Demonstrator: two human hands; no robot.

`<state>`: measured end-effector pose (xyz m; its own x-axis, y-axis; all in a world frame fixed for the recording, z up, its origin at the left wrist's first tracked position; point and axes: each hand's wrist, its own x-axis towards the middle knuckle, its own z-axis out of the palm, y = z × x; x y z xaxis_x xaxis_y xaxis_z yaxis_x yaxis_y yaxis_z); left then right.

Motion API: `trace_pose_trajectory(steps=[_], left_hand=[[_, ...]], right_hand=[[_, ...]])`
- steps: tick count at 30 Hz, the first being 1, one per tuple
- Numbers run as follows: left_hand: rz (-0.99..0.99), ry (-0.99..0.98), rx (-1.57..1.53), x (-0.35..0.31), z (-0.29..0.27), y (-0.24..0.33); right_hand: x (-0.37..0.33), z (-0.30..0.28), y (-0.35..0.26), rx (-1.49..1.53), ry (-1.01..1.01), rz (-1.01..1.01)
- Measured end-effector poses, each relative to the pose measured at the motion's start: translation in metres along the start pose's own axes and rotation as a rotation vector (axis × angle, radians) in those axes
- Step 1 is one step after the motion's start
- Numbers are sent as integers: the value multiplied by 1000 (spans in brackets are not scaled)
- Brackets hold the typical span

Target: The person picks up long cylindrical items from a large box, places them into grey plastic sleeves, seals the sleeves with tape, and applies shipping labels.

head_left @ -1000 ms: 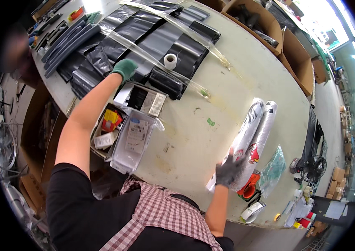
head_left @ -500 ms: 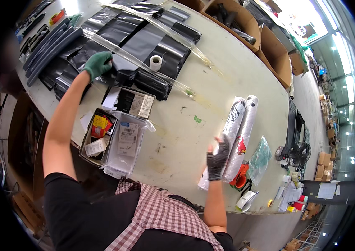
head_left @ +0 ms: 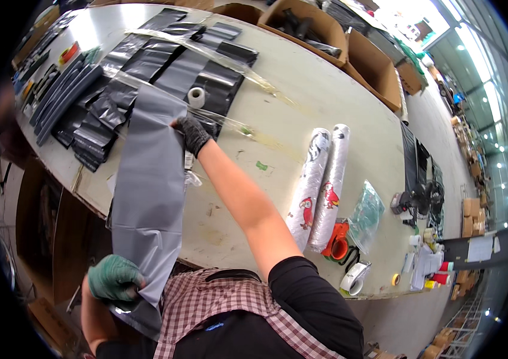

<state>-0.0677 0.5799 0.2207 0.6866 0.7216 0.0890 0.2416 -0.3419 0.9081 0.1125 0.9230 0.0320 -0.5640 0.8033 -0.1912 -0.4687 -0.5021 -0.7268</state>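
Observation:
A long grey plastic mailing bag point(head_left: 151, 179) is stretched between my two hands, over the near left side of the table. My left hand point(head_left: 116, 278), in a green glove, is closed on its near end beside my apron. In a dark grey glove, my right hand point(head_left: 193, 134) pinches the bag's far right edge. Flat black plastic bags point(head_left: 173, 66) lie in overlapping stacks beyond it, with clear strips across them. A small white roll point(head_left: 196, 97) stands on those stacks, just past my right hand. The bag covers most of the small boxes at the table's near edge.
Two silver wrapped rolls point(head_left: 320, 185) lie right of my right arm. Near them are an orange tape dispenser point(head_left: 337, 239), a clear greenish bag point(head_left: 366, 215) and a white tape roll point(head_left: 355, 279). Open cardboard boxes point(head_left: 373, 75) line the far edge; dark grey rolled strips point(head_left: 65, 102) lie far left.
My left hand has come from the black stacks down to my body with the bag's end. My right hand has left the silver rolls and crossed left to the bag.

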Motion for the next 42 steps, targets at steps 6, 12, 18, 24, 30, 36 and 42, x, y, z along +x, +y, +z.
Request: trace_pose_trajectory(steps=[6, 12, 18, 24, 30, 36, 42], left_hand=[[-138, 407, 468, 80, 93, -50], [-3, 308, 555, 173, 211, -164], [381, 298, 712, 198, 229, -165], [209, 368, 673, 265, 199, -202], [-85, 282, 553, 328, 210, -217], [-441, -54, -217, 358, 212, -248], [-52, 381, 348, 357, 213, -196]], right_hand=[[-59, -102, -183, -1513, 229, -959], [-229, -159, -153, -1415, 978, -315], [-412, -136, 3, -1416, 1093, -88], [-525, -79, 28, -325, 615, -235], [-638, -17, 55, -546, 534, -155], [-634, -10, 81, -489, 596, 34], [-625, 40, 40, -1340, 703, 366]])
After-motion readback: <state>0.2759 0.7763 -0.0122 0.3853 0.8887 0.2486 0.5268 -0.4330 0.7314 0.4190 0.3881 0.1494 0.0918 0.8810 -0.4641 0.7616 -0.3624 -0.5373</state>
